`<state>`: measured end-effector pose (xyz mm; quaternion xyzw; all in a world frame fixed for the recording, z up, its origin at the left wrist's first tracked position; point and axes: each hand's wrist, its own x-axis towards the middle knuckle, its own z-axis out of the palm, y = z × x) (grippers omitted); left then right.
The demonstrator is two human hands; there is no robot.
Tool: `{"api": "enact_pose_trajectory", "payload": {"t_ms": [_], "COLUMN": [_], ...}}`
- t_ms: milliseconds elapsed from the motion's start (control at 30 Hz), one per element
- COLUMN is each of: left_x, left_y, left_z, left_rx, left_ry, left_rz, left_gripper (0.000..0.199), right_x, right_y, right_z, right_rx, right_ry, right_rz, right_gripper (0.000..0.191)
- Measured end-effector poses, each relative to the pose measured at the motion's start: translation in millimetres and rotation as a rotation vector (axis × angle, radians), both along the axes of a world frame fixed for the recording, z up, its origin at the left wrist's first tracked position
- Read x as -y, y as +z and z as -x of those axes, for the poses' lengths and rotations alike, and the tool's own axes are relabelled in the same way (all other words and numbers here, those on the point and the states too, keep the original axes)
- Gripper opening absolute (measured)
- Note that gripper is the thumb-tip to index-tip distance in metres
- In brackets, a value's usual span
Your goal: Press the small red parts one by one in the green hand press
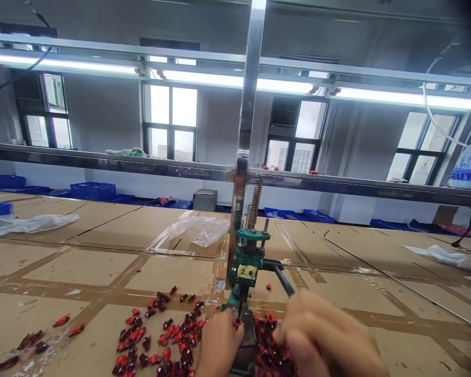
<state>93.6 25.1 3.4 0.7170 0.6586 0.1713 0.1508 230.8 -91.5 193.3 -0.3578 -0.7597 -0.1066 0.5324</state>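
Observation:
A green hand press (248,262) with a tall spring on top and a yellow label reading "2#" stands in the middle of the view. My right hand (325,335), slightly blurred, is closed around the end of the press lever (286,281). At the press base, under the ram, my left hand (219,340) has its thumb and fingers pinched together; whatever sits between them is hidden. Small red-and-black plastic parts (175,332) lie heaped to the left of the press. More of these parts (269,348) are piled to its right, partly behind my right hand.
Cardboard covers the worktable (172,277), with brown tape along its seams. A metal post (251,78) rises behind the press. A thin metal rod (392,277) lies at right. Clear plastic bags (204,230) rest farther back, and blue crates (93,191) stand beyond the table.

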Motion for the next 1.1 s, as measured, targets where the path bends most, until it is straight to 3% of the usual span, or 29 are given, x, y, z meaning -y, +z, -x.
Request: {"api": "enact_pose_trajectory", "payload": {"t_ms": [133, 233, 333, 433, 567, 667, 767, 933, 1000, 1100], "left_x": [18.6, 19.0, 5.4, -11.4, -20.1, -17.6, -16.5, -21.7, -22.0, -20.7], "left_y": [6.5, 5.5, 7.5, 11.4, 13.1, 10.8, 3.2, -21.1, -28.9, -32.3], "left_z": [-13.2, 7.5, 51.6, 85.8, 93.5, 94.4, 101.5, 87.4, 70.6, 48.1], "left_rx": [0.152, 0.254, 0.11, -0.155, -0.282, -0.311, -0.129, 0.654, 0.69, 0.501], "left_ry": [0.062, 0.008, -0.018, -0.129, -0.245, -0.293, -0.295, -0.211, -0.237, -0.319], "left_rz": [0.186, 0.149, -0.027, 0.003, 0.076, 0.062, 0.004, 0.027, 0.034, -0.039], "left_gripper": [0.026, 0.034, 0.015, 0.018, 0.019, 0.03, 0.037, 0.039, 0.039, 0.031], "right_x": [-64.7, -91.0, -89.2, -81.5, -82.4, -84.8, -84.3, -83.3, -83.2, -82.5], "right_y": [61.7, 78.9, 72.9, 64.7, 63.8, 65.1, 65.5, 67.5, 68.7, 69.3], "right_z": [-0.9, 2.0, 0.2, -1.4, -0.7, -1.3, -1.6, 1.2, 1.4, -0.8], "right_rx": [-0.361, -0.452, -0.485, -0.461, -0.449, -0.446, -0.428, -0.436, -0.44, -0.435], "right_ry": [-0.057, -0.058, -0.007, 0.007, -0.003, 0.011, 0.004, 0.0, 0.02, 0.027], "right_rz": [0.035, 0.019, 0.008, -0.029, -0.058, -0.064, -0.077, -0.107, -0.114, -0.102], "right_gripper": [0.041, 0.044, 0.043, 0.043, 0.043, 0.042, 0.041, 0.041, 0.041, 0.04]}}
